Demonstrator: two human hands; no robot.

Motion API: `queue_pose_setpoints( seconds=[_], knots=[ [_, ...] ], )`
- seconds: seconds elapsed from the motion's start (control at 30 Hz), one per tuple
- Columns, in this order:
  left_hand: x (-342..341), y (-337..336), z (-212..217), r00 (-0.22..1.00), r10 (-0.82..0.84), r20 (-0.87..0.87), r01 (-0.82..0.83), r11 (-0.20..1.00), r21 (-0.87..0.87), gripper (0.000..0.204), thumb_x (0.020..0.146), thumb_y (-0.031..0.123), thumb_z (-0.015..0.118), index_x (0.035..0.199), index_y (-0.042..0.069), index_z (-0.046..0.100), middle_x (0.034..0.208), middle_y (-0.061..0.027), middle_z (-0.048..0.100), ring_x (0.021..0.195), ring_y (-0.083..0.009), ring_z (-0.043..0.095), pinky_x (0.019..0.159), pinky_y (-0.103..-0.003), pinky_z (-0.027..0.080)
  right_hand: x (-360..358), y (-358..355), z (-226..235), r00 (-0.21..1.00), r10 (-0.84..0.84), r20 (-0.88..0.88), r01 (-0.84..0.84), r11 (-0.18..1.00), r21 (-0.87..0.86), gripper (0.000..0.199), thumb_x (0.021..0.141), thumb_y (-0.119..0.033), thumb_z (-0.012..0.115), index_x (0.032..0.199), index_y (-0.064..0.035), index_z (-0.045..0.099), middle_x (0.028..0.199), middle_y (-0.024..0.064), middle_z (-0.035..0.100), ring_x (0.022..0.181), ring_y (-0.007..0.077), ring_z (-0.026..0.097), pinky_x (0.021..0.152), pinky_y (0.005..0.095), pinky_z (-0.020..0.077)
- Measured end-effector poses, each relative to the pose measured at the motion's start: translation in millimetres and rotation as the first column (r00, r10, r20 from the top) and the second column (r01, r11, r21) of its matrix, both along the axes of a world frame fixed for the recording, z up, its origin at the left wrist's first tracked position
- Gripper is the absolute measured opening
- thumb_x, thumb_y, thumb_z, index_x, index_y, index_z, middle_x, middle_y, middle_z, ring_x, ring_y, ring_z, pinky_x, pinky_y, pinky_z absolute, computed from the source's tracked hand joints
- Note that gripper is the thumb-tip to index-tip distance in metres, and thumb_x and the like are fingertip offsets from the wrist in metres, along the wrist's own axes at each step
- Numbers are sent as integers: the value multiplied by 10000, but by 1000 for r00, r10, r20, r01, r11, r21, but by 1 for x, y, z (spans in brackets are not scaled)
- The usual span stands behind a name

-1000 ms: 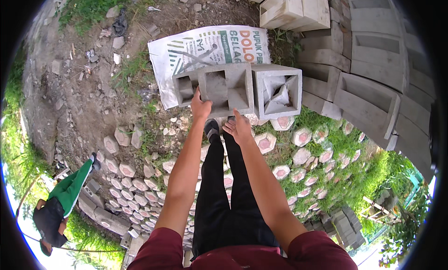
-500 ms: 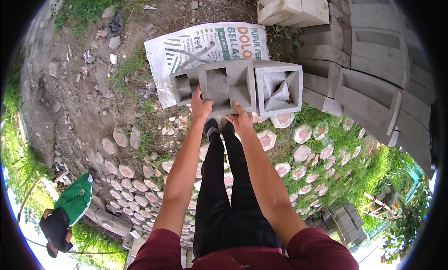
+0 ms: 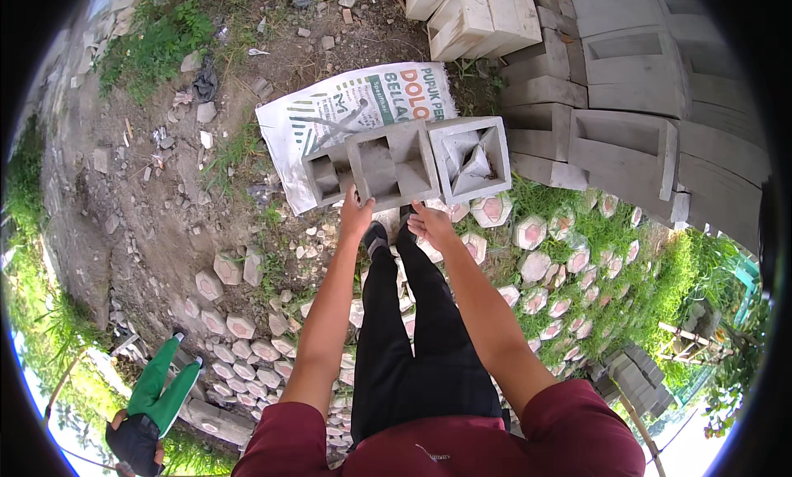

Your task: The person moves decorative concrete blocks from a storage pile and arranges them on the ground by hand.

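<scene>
Hollow grey concrete blocks stand in a row in front of me, at the near edge of a printed white sack (image 3: 313,122). The middle concrete block (image 3: 423,159) has angled inner walls. A lower one, the left concrete block (image 3: 312,178), adjoins it, and the right concrete block (image 3: 499,151) sits on its other side. My left hand (image 3: 357,217) is at the near edge where the left and middle blocks meet, thumb and fingers apart. My right hand (image 3: 432,225) is just below the middle block's near right corner, fingers loosely spread and holding nothing.
Stacked concrete blocks (image 3: 623,135) line the right side, with pale box-shaped blocks (image 3: 474,23) at the top. Hexagonal pavers (image 3: 535,267) lie in grass around my feet. Rubble and dirt spread to the left. Another person in green trousers (image 3: 153,378) is at lower left.
Both hands have drawn back toward me from the middle block; my left fingers have come out of its opening. The view has shifted, and the other person's legs are now spread.
</scene>
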State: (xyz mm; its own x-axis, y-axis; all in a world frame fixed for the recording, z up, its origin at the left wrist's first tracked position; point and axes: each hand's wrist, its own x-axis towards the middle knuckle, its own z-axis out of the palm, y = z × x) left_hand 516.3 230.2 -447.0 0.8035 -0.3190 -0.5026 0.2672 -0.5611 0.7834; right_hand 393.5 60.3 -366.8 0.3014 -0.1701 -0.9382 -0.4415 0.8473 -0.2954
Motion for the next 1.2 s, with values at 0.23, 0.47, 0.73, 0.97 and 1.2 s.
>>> queue_pose_setpoints(
  seconds=[0.23, 0.47, 0.73, 0.97, 1.2],
  knots=[
    [-34, 12, 165, 994, -103, 45, 107, 990, -92, 336, 898, 116, 598, 1198, -26, 544, 1148, -159, 643, 1073, -229, 631, 908, -324, 483, -77, -22, 104, 918, 374, -134, -391, 788, -475, 259, 852, -224, 719, 894, 12, 622, 738, 55, 635, 677, 131, 637, 598, 285, 550],
    [-48, 13, 303, 987, -154, -52, 116, 892, -436, 199, 953, 157, 561, 1014, -29, 590, 914, -110, 684, 863, -158, 670, 796, -282, 522, -134, 9, 223, 988, 152, 31, -104, 797, -594, 320, 930, -316, 619, 834, -11, 612, 721, 39, 623, 635, 115, 605, 606, 268, 529],
    [-84, -28, 330, 799, -601, 41, 570, 733, -371, 149, 857, 126, 599, 907, -9, 636, 814, -71, 687, 755, -131, 643, 713, -273, 500, -185, 64, 296, 982, -150, 116, 183, 591, -786, 217, 911, -204, 643, 854, -1, 598, 694, 35, 620, 607, 93, 593, 560, 238, 495],
    [-195, -86, 357, 346, -932, 113, 913, 306, -268, 169, 823, 127, 641, 934, 1, 653, 813, -91, 679, 739, -157, 641, 692, -288, 508, -302, 100, 346, 891, -445, 92, 322, 475, -819, 342, 933, -299, 608, 759, -5, 605, 641, 40, 614, 584, 95, 587, 548, 236, 454],
    [-379, -90, 388, 88, -986, 141, 891, 15, -455, 135, 848, 59, 578, 950, -6, 638, 876, -83, 688, 765, -122, 649, 722, -261, 516, -461, 160, 350, 571, -784, 244, 567, 162, -807, 248, 933, -230, 617, 813, -12, 627, 668, 36, 636, 572, 83, 589, 539, 232, 496]
  ],
)
